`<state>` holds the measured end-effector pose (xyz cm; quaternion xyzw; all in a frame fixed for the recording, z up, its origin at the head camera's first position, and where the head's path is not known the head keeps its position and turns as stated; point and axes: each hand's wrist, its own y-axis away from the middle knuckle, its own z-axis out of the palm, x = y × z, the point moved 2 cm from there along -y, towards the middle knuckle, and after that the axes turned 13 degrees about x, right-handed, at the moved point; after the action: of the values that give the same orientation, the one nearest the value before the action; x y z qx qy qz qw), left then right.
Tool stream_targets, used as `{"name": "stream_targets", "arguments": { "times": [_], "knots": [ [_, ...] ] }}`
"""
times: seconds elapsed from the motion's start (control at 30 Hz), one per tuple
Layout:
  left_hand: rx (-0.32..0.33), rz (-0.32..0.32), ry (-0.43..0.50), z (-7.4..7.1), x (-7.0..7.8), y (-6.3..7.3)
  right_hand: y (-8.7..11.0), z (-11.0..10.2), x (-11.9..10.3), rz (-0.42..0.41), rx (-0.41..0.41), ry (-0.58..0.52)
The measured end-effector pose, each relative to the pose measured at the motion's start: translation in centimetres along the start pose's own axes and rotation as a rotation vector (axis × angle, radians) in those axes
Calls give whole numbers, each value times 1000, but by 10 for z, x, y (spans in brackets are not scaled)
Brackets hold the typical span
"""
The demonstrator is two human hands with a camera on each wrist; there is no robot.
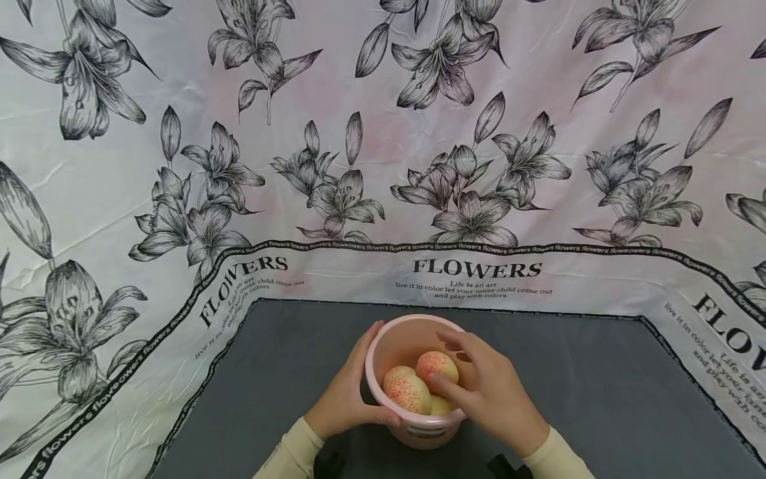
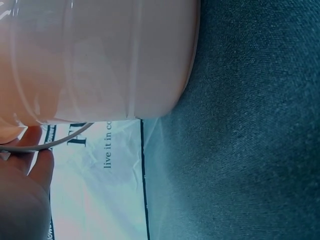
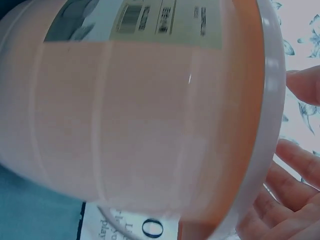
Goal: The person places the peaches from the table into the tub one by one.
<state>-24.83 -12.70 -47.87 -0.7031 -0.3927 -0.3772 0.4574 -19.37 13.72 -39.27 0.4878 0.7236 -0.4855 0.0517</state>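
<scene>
A pink plastic bucket (image 1: pixel 384 332) stands at the front of the grey cloth, with several peaches inside. My left hand (image 1: pixel 344 392) grips its left side, the thumb along the near rim and the fingers around the far side. Inside the bucket my right hand (image 1: pixel 497 382) holds a red-flecked peach (image 1: pixel 435 367), its thumb on the near side and its fingers at the upper right. Left of it lies a speckled peach (image 1: pixel 407 391). A yellower one (image 1: pixel 441 405) shows partly below the thumb. In the right wrist view, the bucket wall hides the peaches and the fingertips.
A grey cloth surface (image 1: pixel 281 372) lies under the bucket. Around it runs a white border with printed lettering (image 1: pixel 477 267). Behind rises a floral sheet (image 1: pixel 383 153). A thin handle (image 2: pixel 60 142) hangs along the bucket, and a printed label (image 3: pixel 170 22) is stuck to its wall.
</scene>
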Motion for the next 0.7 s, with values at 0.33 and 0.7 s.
{"name": "stream_targets", "arguments": {
  "times": [0.33, 0.7],
  "knots": [
    [-4, -29, -20, -12, -1, 3, 1, -10, 19, -8, 65, 53],
    [-8, -13, -129, -29, -2, 13, 11, -34, 56, 71, 56, 176]
  ]
}}
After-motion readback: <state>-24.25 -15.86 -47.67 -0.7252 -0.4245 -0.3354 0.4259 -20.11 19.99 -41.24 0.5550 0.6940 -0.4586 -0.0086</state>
